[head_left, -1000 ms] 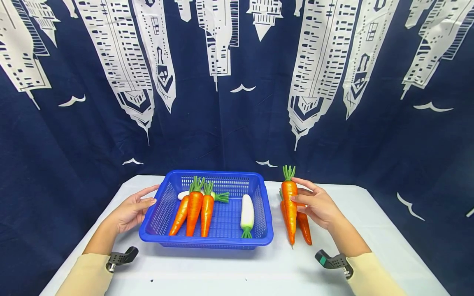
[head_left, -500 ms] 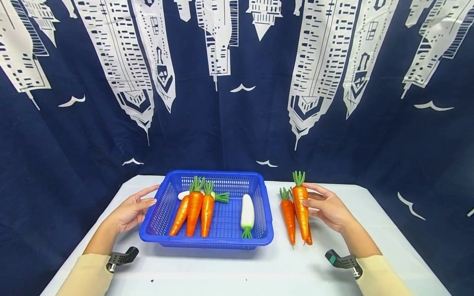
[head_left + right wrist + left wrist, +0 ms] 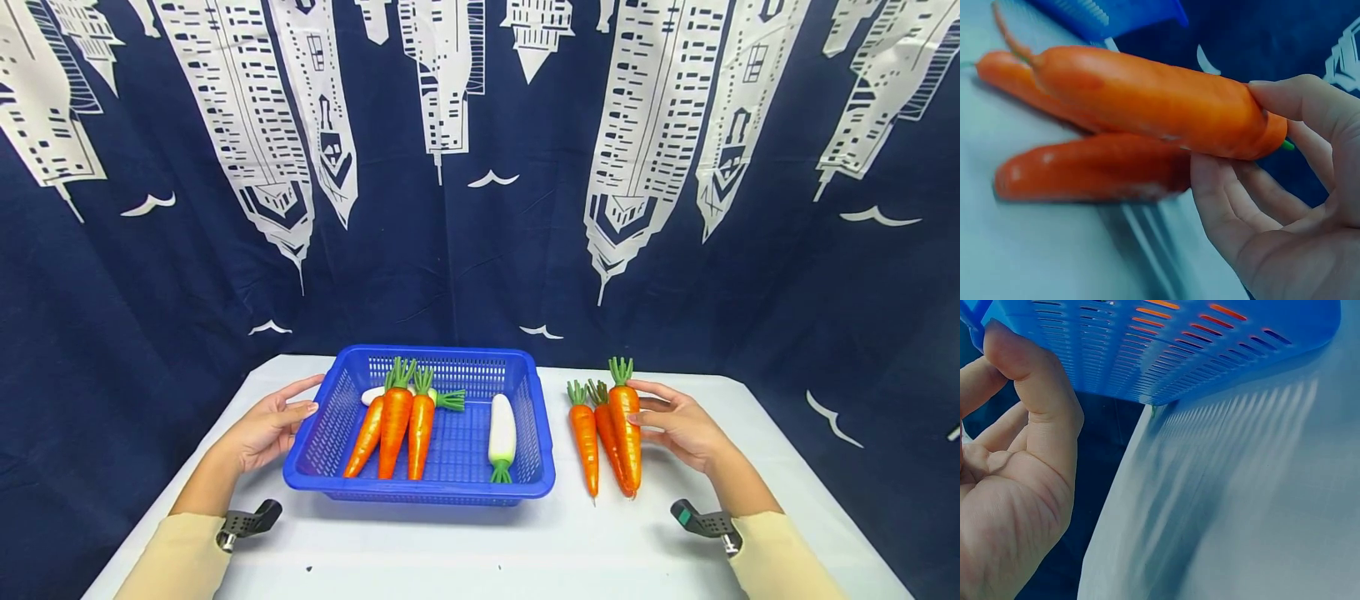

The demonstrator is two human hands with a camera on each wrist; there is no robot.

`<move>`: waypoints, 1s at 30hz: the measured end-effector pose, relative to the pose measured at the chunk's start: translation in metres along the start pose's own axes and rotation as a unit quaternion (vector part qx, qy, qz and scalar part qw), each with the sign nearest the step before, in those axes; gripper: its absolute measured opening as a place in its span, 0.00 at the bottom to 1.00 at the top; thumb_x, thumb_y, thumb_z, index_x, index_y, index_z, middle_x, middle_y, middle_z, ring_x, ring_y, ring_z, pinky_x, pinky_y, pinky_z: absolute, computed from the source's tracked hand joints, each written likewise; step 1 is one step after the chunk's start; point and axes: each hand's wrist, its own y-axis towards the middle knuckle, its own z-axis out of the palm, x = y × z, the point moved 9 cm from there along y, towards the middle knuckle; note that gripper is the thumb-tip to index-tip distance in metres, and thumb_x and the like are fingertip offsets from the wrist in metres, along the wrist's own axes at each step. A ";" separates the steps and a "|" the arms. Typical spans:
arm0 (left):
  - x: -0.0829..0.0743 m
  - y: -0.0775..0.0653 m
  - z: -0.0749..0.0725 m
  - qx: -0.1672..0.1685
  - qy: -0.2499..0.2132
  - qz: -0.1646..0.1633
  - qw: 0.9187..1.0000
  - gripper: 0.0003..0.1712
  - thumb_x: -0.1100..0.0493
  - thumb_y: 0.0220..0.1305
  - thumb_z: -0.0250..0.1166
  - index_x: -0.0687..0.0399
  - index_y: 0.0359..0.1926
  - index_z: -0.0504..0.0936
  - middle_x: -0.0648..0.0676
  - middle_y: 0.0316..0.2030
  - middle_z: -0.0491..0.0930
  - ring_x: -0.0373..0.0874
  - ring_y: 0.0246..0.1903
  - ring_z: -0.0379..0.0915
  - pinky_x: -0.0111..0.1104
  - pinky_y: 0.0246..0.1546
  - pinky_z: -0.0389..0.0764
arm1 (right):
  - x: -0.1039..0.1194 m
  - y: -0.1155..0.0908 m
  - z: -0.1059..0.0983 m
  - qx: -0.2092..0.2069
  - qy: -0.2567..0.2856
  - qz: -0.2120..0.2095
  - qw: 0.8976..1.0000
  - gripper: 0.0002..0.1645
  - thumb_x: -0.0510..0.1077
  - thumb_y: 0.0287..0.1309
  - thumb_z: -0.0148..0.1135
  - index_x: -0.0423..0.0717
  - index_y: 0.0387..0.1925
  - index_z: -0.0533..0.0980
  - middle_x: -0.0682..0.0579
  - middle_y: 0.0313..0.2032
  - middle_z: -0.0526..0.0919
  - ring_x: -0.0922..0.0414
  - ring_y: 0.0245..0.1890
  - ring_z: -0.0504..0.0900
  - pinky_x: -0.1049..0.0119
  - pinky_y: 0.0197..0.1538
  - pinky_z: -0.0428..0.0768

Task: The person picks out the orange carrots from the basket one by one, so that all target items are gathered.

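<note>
My right hand (image 3: pixel 678 425) pinches an orange carrot (image 3: pixel 626 429) with a green top, thumb on one side and fingers on the other. Two more carrots lie to its left: one (image 3: pixel 584 442) set apart, and one (image 3: pixel 606 429) partly covered by the held carrot. In the right wrist view the held carrot (image 3: pixel 1154 100) hangs over the other two. My left hand (image 3: pixel 273 423) holds the left rim of a blue plastic basket (image 3: pixel 420 489); the left wrist view has the thumb (image 3: pixel 1010 350) at the rim.
Inside the basket, several carrots (image 3: pixel 395 425) lean together over a white radish (image 3: pixel 371 396). Another white radish (image 3: pixel 502 427) lies at the basket's right side. A white table (image 3: pixel 405 558) carries everything, with a navy patterned curtain (image 3: pixel 450 250) behind it.
My right hand has moved the pinched carrot rightward and slightly lower, uncovering the left carrot and then the middle one's top. The left hand and basket have stayed put.
</note>
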 end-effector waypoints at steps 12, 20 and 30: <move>0.000 0.000 -0.001 -0.003 0.004 0.001 1.000 0.40 0.63 0.79 0.53 0.51 0.82 0.43 0.49 0.49 0.84 0.42 0.44 0.87 0.37 0.48 0.89 | -0.019 0.005 -0.022 0.000 0.001 0.012 1.000 0.32 0.37 0.64 0.68 0.57 0.68 0.74 0.64 0.49 0.84 0.61 0.49 0.85 0.56 0.54 0.88; 0.000 0.001 -0.001 0.000 0.002 -0.001 1.000 0.39 0.64 0.79 0.52 0.51 0.82 0.42 0.49 0.49 0.84 0.42 0.44 0.87 0.37 0.48 0.89 | -0.031 0.008 -0.029 0.004 0.004 0.031 1.000 0.31 0.36 0.63 0.69 0.59 0.65 0.77 0.63 0.49 0.86 0.62 0.48 0.85 0.56 0.54 0.88; 0.000 0.000 0.000 0.007 -0.002 0.002 1.000 0.39 0.64 0.79 0.52 0.51 0.82 0.44 0.49 0.49 0.84 0.42 0.45 0.87 0.38 0.48 0.89 | -0.037 0.015 -0.031 0.007 -0.005 0.049 0.999 0.36 0.36 0.62 0.70 0.47 0.71 0.71 0.56 0.50 0.86 0.59 0.47 0.86 0.55 0.53 0.88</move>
